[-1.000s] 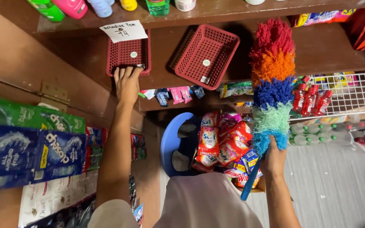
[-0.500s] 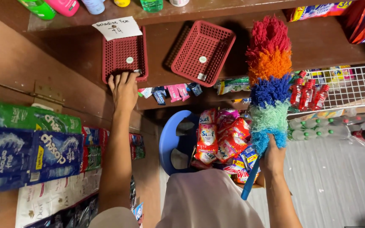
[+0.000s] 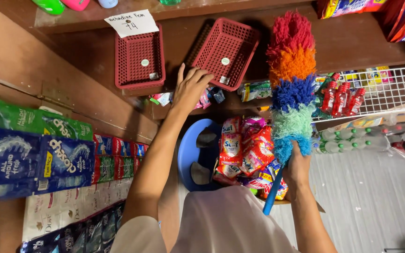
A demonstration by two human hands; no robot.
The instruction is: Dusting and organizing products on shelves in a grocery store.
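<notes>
Fluffy rainbow duster [image 3: 290,84] looks soft and light, held tight by its blue stick in the right hand [image 3: 297,168], while the left hand [image 3: 191,86], fingers spread, touches small packets [image 3: 207,96] beside a red basket [image 3: 226,51].

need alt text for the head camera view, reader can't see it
Seen from above, a person's left hand reaches to small sachets on a wooden shelf between two red mesh baskets, while the right hand grips the blue handle of a rainbow-coloured fluffy duster held upright. Below hang bright snack packets, with boxed goods stacked at left.
</notes>
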